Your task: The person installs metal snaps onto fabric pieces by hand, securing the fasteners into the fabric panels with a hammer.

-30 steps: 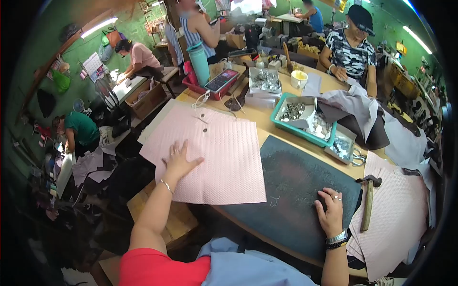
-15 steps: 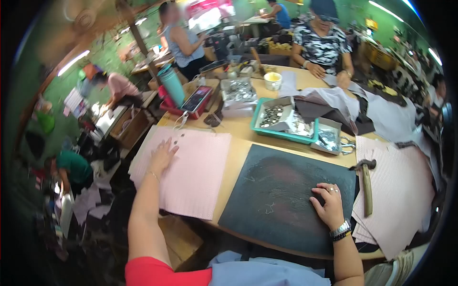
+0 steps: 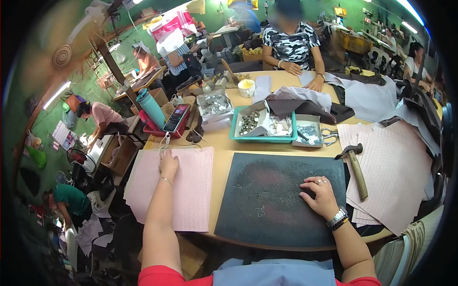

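Note:
My left hand is over the far edge of a stack of pink textured sheets, its fingers drawn together. What they hold, if anything, is hidden. My right hand rests on the right part of a black, scuffed mat, holding nothing, with thumb and fingers apart and loosely curved. A bit of thread lies on the mat. Right of that hand a hammer with a wooden handle lies on a second fanned stack of pink sheets.
Beyond the mat stand a teal tray of small metal parts, boxes of parts, scissors and a white cup. A phone and teal bottle are at the back left. A person sits opposite beside grey material.
My left hand has moved to the sheets' far edge and its spread fingers have closed. Small dark dots seen on the sheets no longer show. My right hand stays on the mat; the view has shifted.

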A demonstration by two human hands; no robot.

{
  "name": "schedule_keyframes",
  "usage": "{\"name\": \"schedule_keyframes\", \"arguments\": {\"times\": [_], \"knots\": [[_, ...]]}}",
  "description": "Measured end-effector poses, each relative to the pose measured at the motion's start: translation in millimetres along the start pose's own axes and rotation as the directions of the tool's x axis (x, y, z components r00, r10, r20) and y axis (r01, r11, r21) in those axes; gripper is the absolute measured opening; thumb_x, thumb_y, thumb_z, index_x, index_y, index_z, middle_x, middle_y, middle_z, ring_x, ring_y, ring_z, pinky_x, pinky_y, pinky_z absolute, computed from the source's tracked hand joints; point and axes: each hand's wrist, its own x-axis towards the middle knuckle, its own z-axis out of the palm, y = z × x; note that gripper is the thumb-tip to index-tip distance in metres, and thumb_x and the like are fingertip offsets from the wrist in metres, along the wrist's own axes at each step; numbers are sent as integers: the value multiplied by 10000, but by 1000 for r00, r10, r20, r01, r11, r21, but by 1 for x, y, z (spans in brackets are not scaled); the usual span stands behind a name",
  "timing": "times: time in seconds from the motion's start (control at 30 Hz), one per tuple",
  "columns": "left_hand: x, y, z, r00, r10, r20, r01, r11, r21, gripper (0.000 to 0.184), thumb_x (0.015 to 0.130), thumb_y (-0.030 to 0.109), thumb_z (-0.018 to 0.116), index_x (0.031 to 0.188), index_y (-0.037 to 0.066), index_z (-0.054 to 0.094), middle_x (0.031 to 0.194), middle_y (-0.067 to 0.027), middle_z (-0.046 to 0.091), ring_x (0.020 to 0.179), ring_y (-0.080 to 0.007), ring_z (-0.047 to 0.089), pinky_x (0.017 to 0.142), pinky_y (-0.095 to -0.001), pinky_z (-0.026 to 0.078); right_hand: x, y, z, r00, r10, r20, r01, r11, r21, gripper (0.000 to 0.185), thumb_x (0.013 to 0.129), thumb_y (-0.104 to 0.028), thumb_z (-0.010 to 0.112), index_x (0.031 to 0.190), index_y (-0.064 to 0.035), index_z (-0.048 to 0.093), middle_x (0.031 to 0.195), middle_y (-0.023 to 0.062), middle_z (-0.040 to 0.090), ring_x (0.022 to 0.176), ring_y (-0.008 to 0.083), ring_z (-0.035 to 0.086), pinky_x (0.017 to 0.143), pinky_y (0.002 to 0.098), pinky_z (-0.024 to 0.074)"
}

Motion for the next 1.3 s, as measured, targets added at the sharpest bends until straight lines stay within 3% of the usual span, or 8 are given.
{"name": "schedule_keyframes", "arguments": {"times": [0.2, 0.3, 0.4, 0.47, 0.57, 0.97, 1.17, 1.3], "knots": [[49, -12, 52, 983, 183, 3, -167, 904, -395, 571, 866, 309, 719, 1360, 90, 535, 1493, -227, 371, 1316, -398, 456, 1092, -454, 386, 0, 4, 1, 1000, -3, -6, 3, 1000, -10, 218, 808, -191, 761, 997, -94, 714, 1100, 68, 665, 1072, 271, 584, 1047, 447, 387], [52, -4, 57, 956, 292, -24, -215, 645, -733, 645, 843, 313, 751, 1394, 94, 496, 1519, -246, 339, 1370, -424, 385, 1120, -438, 355, 1, 4, -1, 1000, -2, -1, 2, 1000, -2, 219, 808, -192, 762, 1000, -98, 714, 1100, 71, 665, 1073, 274, 583, 1050, 444, 386], [-10, 10, 23, 962, 266, -68, -273, 899, -343, 755, 861, 439, 712, 1469, 104, 414, 1565, -251, 271, 1411, -429, 332, 1135, -467, 323, 1, 6, 0, 1000, -6, 1, 6, 1000, -1, 223, 807, -194, 764, 1003, -100, 714, 1099, 74, 666, 1075, 279, 583, 1051, 442, 387], [-62, 33, -21, 999, 5, 39, -5, 1000, 2, 892, 869, 605, 616, 1546, 125, 288, 1606, -241, 192, 1463, -410, 252, 1139, -601, 249, 1, 7, 0, 1000, -10, -2, 10, 1000, 3, 225, 806, -195, 765, 1003, -100, 713, 1099, 74, 665, 1075, 280, 583, 1051, 442, 388], [-95, 17, -38, 960, -229, 159, 196, 960, 199, 967, 859, 716, 520, 1580, 155, 201, 1631, -212, 137, 1490, -412, 180, 1091, -733, 178, 0, 5, 0, 1000, -8, -5, 8, 1000, 3, 225, 804, -196, 765, 1000, -99, 712, 1103, 73, 662, 1074, 281, 584, 1048, 445, 390], [-71, -27, -27, 972, -69, 226, 28, 984, 178, 919, 870, 706, 518, 1560, 155, 262, 1608, -215, 225, 1483, -411, 199, 1103, -730, 150, 2, 2, 4, 1000, 18, 11, -18, 1000, 1, 233, 803, -177, 755, 1012, -86, 706, 1115, 79, 656, 1090, 289, 588, 1061, 480, 375], [-27, -13, -23, 992, 102, -77, -99, 994, 43, 814, 921, 644, 498, 1546, 162, 295, 1591, -196, 275, 1475, -389, 236, 1109, -729, 135, 4, -3, 3, 998, 56, 36, -56, 998, 1, 223, 795, -156, 755, 1003, -88, 712, 1114, 91, 654, 1094, 303, 586, 1082, 511, 355], [19, 26, -30, 975, 216, -57, -208, 971, 115, 770, 909, 629, 529, 1508, 170, 373, 1579, -194, 295, 1471, -369, 254, 1110, -732, 131, 6, -4, 2, 995, 82, 47, -83, 997, 8, 226, 789, -147, 757, 1000, -83, 710, 1112, 97, 652, 1086, 305, 585, 1073, 496, 357]]}}
